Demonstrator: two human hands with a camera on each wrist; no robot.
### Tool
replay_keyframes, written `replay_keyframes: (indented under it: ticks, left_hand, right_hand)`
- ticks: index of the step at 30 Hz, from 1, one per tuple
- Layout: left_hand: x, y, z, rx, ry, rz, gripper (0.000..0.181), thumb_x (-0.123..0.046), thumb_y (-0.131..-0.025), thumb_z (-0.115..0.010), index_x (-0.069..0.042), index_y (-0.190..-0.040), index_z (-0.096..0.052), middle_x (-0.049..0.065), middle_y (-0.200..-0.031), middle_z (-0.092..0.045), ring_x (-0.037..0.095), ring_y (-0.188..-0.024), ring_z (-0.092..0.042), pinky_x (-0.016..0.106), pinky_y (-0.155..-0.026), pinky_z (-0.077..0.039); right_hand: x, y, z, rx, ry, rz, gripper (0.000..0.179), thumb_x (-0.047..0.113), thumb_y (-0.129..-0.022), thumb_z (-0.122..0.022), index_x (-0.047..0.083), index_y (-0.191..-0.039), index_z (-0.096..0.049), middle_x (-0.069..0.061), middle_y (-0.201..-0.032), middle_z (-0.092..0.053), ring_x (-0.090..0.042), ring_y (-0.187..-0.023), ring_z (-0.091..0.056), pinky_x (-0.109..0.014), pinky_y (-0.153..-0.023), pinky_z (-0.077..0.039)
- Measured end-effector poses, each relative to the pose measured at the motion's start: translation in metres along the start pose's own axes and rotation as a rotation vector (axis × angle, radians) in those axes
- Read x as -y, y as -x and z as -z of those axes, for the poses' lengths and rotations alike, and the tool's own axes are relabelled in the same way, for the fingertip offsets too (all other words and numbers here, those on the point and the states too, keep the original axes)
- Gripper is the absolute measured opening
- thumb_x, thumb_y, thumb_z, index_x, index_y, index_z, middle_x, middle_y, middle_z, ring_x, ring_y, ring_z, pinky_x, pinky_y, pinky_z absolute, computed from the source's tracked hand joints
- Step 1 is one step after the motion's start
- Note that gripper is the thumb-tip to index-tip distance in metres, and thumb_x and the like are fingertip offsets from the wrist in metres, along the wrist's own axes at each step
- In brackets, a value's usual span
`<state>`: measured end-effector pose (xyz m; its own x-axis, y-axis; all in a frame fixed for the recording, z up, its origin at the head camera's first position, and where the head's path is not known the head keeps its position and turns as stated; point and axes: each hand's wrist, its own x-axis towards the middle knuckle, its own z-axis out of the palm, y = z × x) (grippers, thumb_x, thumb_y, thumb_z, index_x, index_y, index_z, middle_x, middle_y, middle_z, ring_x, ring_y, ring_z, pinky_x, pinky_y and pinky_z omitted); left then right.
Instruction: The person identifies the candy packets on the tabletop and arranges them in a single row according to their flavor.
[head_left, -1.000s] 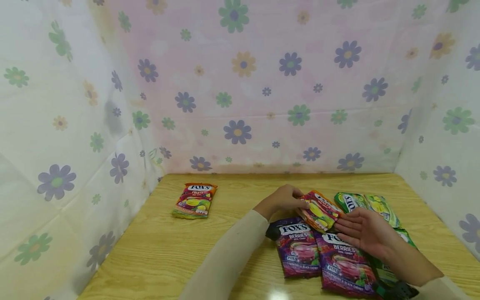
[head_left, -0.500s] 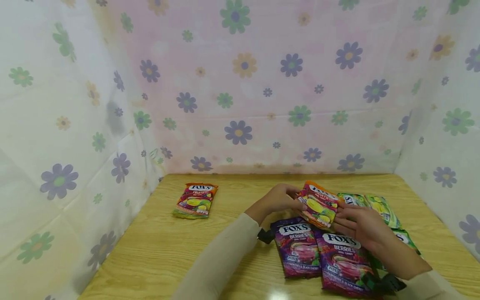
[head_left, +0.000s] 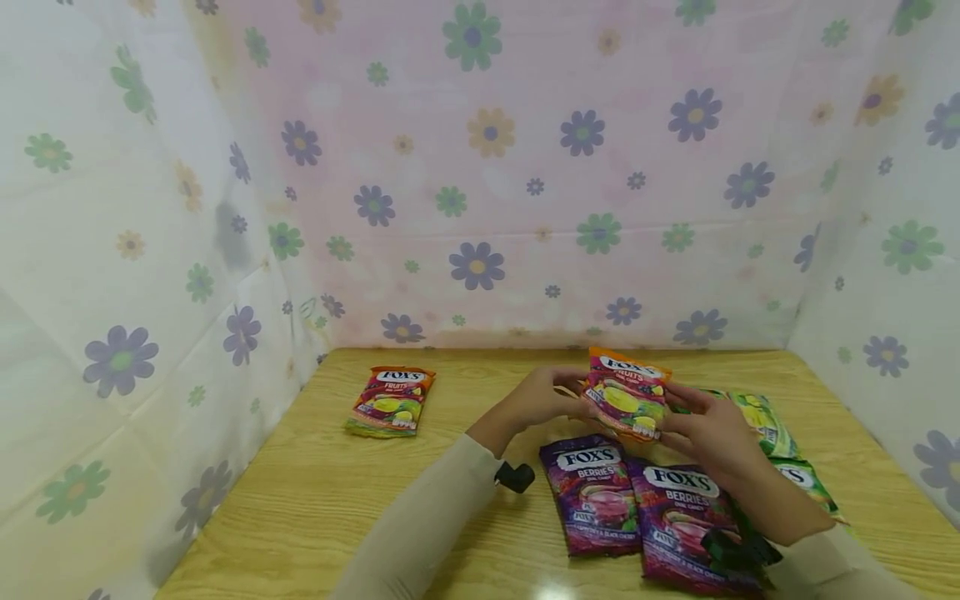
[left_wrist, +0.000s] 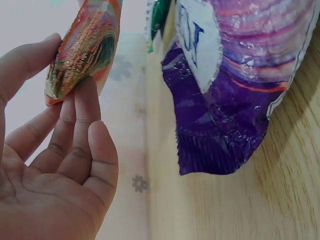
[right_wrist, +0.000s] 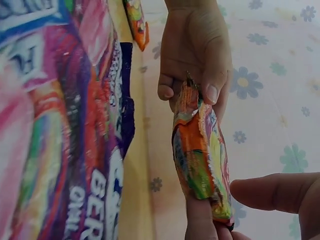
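A fruit pack [head_left: 390, 402] lies at left on the desk [head_left: 300, 508]. The left hand [head_left: 542, 397] pinches the left edge of a raised pack [head_left: 626, 398], its grip narrow, beyond two berry packs [head_left: 595, 506]. The right hand [head_left: 712, 433] pinches the raised pack's right edge, its grip likewise narrow. Green packs [head_left: 763, 422] lie at right, partly hidden.

The table [head_left: 300, 508] bears purple packets [head_left: 592, 504], green packets [head_left: 763, 423], an orange packet [head_left: 390, 403].
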<state>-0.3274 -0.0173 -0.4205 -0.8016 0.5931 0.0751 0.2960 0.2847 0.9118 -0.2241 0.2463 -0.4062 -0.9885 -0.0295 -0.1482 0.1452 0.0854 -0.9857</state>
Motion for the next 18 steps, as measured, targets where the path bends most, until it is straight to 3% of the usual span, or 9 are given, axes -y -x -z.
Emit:
replay_keyframes:
  ticks: [5,10,18]
  left_hand:
    - [0.002,0.012,0.008,-0.049,0.061,-0.005,0.056,-0.028,-0.089,-0.083,-0.025,-0.142,-0.064,-0.002,-0.119,-0.071,0.015,-0.104,-0.07,0.035,-0.089,-0.06]
    - [0.0,0.025,0.017,-0.109,0.052,0.005,0.06,-0.03,-0.087,-0.084,-0.02,-0.143,-0.063,0.001,-0.119,-0.071,0.018,-0.103,-0.071,0.038,-0.086,-0.061]
    - [-0.002,0.041,0.034,-0.139,0.046,-0.002,0.069,-0.037,-0.088,-0.084,-0.021,-0.149,-0.057,0.003,-0.122,-0.068,0.021,-0.101,-0.071,0.059,-0.09,-0.058]
  right_hand:
    - [0.007,-0.007,-0.016,-0.06,0.091,0.072,0.082,0.01,-0.096,-0.072,0.01,-0.165,-0.027,-0.023,-0.165,-0.032,-0.04,-0.138,-0.051,-0.03,-0.092,-0.06]
    - [0.014,-0.013,-0.028,-0.074,0.119,0.128,0.079,0.01,-0.095,-0.072,0.01,-0.163,-0.032,-0.021,-0.162,-0.038,-0.032,-0.124,-0.063,-0.03,-0.09,-0.061]
    - [0.027,-0.02,-0.044,-0.049,0.092,0.174,0.075,0.006,-0.095,-0.071,0.012,-0.161,-0.036,-0.02,-0.162,-0.039,-0.028,-0.116,-0.068,-0.029,-0.086,-0.062]
